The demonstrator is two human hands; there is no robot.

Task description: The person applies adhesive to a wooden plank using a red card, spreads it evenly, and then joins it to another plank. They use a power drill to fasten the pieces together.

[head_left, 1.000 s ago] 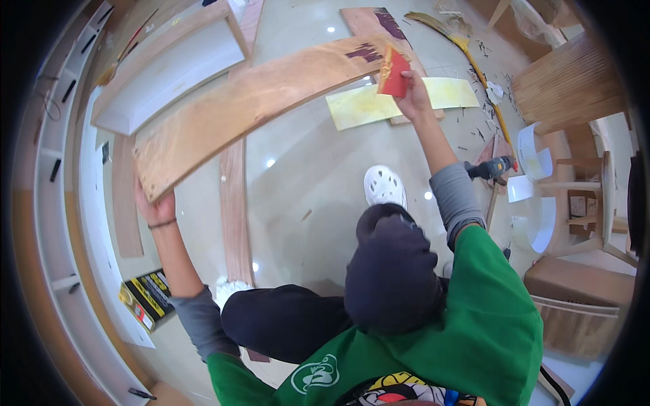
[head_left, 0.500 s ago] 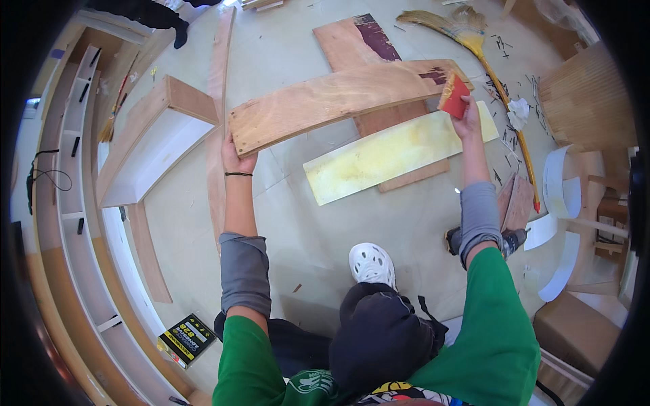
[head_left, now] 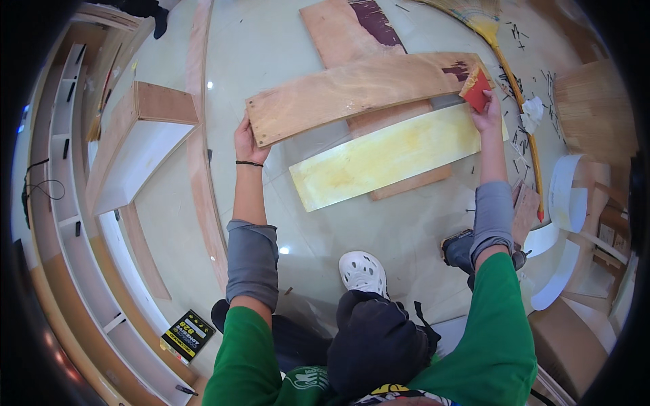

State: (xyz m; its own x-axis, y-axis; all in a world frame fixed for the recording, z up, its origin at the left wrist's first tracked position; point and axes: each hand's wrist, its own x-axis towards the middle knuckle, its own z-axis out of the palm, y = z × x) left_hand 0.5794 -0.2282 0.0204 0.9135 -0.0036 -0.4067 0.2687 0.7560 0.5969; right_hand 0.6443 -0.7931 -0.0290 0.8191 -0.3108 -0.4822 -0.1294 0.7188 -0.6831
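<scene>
Plywood plank (head_left: 359,95) gripped at left end by left hand (head_left: 248,141); right hand (head_left: 486,111) fingers closed on red block (head_left: 476,89) at right end; long axis spanned left-right.

Floor (head_left: 379,223): pale, glossy, catching small spots of overhead light, strewn with nails at the right. Long white shelving unit (head_left: 61,223) lay along the left. Open wooden box frame (head_left: 135,145) sat beside it. Broom (head_left: 501,61) lay at upper right. Curved white strips (head_left: 562,196) stood at the right.
</scene>
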